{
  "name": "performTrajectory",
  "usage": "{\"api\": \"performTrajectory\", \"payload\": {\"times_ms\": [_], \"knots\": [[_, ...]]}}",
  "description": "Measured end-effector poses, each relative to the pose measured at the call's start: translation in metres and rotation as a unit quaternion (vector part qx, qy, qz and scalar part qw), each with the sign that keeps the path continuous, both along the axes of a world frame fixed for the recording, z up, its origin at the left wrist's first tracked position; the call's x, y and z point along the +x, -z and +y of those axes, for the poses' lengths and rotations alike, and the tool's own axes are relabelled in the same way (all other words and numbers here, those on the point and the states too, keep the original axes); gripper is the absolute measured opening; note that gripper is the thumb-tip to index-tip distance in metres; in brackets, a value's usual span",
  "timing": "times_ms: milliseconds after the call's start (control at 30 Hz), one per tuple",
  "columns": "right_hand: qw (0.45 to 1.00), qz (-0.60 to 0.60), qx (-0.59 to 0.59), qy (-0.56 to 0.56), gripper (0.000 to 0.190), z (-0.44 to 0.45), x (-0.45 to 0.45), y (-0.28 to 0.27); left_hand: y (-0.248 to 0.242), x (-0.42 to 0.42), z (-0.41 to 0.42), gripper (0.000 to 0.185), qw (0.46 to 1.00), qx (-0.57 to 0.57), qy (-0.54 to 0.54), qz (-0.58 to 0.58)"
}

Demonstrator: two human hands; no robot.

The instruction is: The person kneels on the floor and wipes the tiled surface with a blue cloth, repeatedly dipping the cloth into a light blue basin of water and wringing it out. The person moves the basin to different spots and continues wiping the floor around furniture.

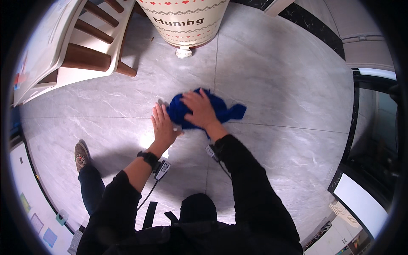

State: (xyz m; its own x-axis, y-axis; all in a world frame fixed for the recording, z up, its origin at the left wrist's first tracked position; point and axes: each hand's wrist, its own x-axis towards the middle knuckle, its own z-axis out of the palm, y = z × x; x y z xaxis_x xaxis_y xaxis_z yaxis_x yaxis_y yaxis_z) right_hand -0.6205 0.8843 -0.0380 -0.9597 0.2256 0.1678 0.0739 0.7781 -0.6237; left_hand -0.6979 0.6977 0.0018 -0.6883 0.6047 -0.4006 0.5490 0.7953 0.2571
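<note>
A crumpled blue cloth [220, 106] lies on the grey marbled tile floor [271, 95] in front of me. My right hand [200, 110] rests flat on top of it with the fingers spread. At the cloth's left edge is my left hand [164, 127], palm down and fingers extended, with the thumb pointing towards the cloth. Both wrists carry strapped black devices with cables. The underside of the cloth is hidden.
A cream patterned bin [191, 28] stands ahead of me. To its left is a white piece of furniture with brown wooden bars [87, 57]. A dark-framed glass door [366, 121] is at the far right. My shoe [82, 156] is at the left.
</note>
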Motion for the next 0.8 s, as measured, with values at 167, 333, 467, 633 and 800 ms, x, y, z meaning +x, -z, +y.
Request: {"api": "performTrajectory", "payload": {"times_ms": [167,333,467,633,800], "knots": [[0.996,-0.003,-0.068,-0.06,0.055,-0.094,0.057,-0.007,-0.004,-0.041,-0.056,0.14,0.991,-0.063,0.099,0.064],[0.815,-0.281,-0.5,0.086,0.034,-0.171,0.078,-0.025,-0.009,-0.067,-0.066,0.152,0.988,-0.116,0.095,-0.044],[0.567,-0.033,-0.76,0.316,0.033,-0.134,0.052,-0.06,-0.013,-0.062,-0.063,0.135,0.986,-0.117,0.119,-0.015],[0.933,0.074,-0.213,0.281,0.067,-0.056,-0.011,-0.079,-0.016,-0.059,-0.049,0.104,0.989,-0.099,0.105,0.011],[0.966,-0.081,0.091,0.228,0.08,-0.083,-0.068,-0.035,-0.01,-0.05,-0.039,0.1,0.989,-0.099,0.099,0.04]]}}
